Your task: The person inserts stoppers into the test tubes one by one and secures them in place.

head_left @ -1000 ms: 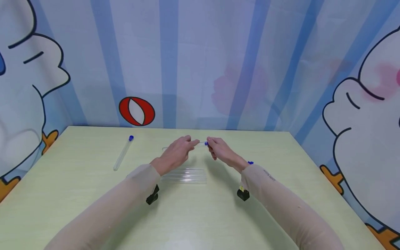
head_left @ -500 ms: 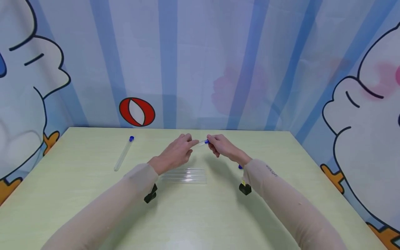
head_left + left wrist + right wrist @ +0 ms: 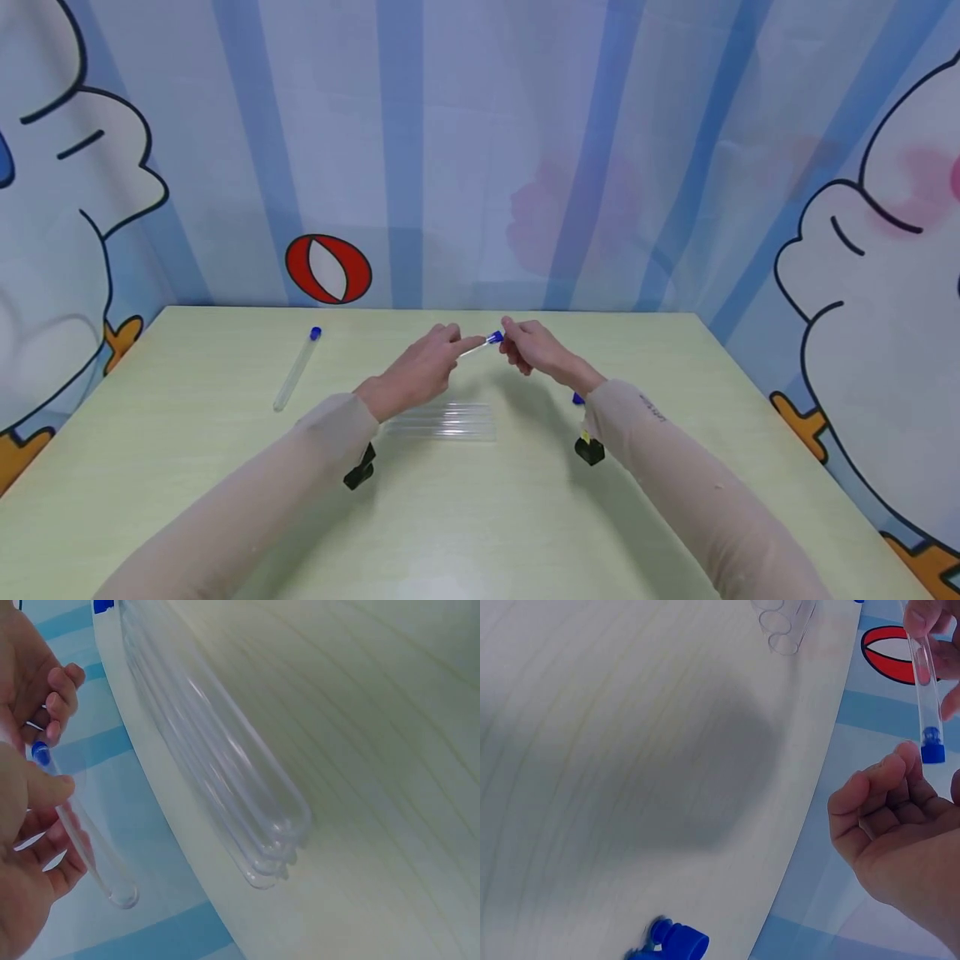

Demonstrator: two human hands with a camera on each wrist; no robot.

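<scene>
My left hand (image 3: pixel 420 367) holds a clear test tube (image 3: pixel 97 855) between thumb and fingers, above the table. A blue cap (image 3: pixel 933 754) sits in the tube's mouth, its plug part visible through the clear wall. My right hand (image 3: pixel 536 346) is right beside that cap, fingers loosely curled, with the cap showing just off its fingertips. Below my left hand, several clear tubes (image 3: pixel 217 742) lie side by side on the table; their open ends face right in the head view. Another tube (image 3: pixel 296 371), capped in blue, lies alone at the left.
Loose blue caps (image 3: pixel 682 943) lie on the pale table (image 3: pixel 480 525) near my right wrist, mostly hidden by the sleeve in the head view. A patterned blue curtain (image 3: pixel 480 167) hangs along the table's far edge.
The right fingers pinched the cap earlier; now they have come off it and the whole cap shows. The tube's capped end has risen slightly, and the left index finger reaches closer to the cap.
</scene>
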